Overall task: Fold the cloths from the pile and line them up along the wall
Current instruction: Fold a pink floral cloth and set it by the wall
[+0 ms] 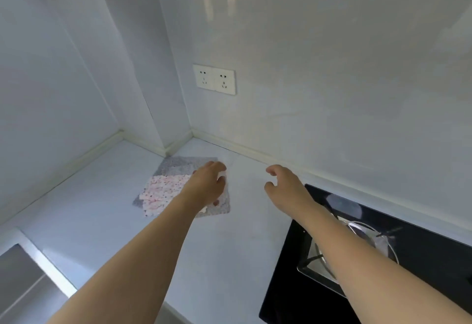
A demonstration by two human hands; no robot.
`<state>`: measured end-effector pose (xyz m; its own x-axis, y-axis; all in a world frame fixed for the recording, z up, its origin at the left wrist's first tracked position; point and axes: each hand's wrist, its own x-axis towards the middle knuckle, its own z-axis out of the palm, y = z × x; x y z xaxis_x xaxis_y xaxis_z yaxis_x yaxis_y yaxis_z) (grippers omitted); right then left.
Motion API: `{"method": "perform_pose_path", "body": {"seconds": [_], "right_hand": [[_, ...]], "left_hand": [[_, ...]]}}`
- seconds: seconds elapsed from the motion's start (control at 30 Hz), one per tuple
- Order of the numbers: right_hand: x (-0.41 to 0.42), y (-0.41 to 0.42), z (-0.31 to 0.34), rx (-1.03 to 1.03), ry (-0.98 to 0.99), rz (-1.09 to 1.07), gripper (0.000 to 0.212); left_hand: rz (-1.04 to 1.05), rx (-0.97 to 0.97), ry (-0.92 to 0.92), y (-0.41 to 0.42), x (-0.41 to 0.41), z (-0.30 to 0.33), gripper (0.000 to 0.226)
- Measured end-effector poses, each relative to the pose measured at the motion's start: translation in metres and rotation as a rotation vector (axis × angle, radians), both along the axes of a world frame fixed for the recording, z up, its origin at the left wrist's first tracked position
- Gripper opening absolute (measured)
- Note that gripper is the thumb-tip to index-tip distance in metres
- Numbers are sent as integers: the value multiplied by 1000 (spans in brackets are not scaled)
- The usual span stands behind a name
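A small pile of cloths lies flat on the white counter near the wall corner: a grey cloth (178, 164) underneath and a pink-speckled white cloth (163, 190) on top. My left hand (208, 183) reaches over the right side of the pile, its fingers curved down onto the cloths; whether it grips any fabric cannot be told. My right hand (283, 183) hovers above bare counter to the right of the pile, fingers loosely curled and holding nothing. It is a short way from the back wall (332, 106).
A black glass hob (421, 242) with a metal burner ring fills the right of the counter, under my right forearm. A double socket (214, 79) sits on the back wall. A sink edge (33, 254) shows at lower left. A wall column juts out behind the pile.
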<state>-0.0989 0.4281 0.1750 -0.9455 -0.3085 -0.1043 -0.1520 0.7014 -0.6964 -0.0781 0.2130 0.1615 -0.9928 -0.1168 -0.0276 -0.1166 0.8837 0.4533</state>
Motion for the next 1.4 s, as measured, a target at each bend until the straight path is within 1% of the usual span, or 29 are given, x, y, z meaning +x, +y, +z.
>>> {"method": "perform_pose_path", "body": {"seconds": [0.17,0.3,0.47,0.53,0.6,0.73,0.8,0.87,0.97,1.03,1.1,1.2,1.27,1.33,1.4], "right_hand": [[-13,-89,-30,82,-67,42,45],[-18,-136,-53,150,-89,100,40],[-28,-168,-90,214,-76,183,26],[-32,-179,-113,233,-61,208,21],[-35,-189,-141,269,-39,235,26],[-42,-202,-195,285,-10,221,35],[-44,-207,-214,279,43,223,40],[-44,-207,-224,262,109,209,42],[-40,-206,-229,230,209,221,39],[-37,-206,-229,223,258,231,39],[-35,-208,-229,227,286,223,42],[-34,-215,-233,297,331,199,44],[-34,-220,-235,360,400,186,38],[-35,-223,-234,390,501,155,32],[-39,-225,-227,378,618,105,32]], "left_hand": [[-50,-7,-82,-90,-27,-28,35],[-11,-22,-170,-144,-31,-49,36],[5,-27,-197,-180,-23,-81,30],[-49,-15,-230,-185,-25,-101,24],[-129,14,-228,-190,-29,-126,18],[-218,44,-171,-205,-31,-167,8],[-287,21,-135,-210,-28,-183,1],[-368,-47,-50,-212,-27,-196,8],[-469,-152,79,-214,-26,-207,21],[-497,-189,144,-214,-25,-210,20],[-504,-236,217,-215,-24,-213,16],[-487,-296,366,-212,-21,-217,24],[-434,-291,450,-211,-19,-216,25],[-377,-300,531,-208,-21,-210,19],[-311,-336,571,-202,-23,-199,8]]}}
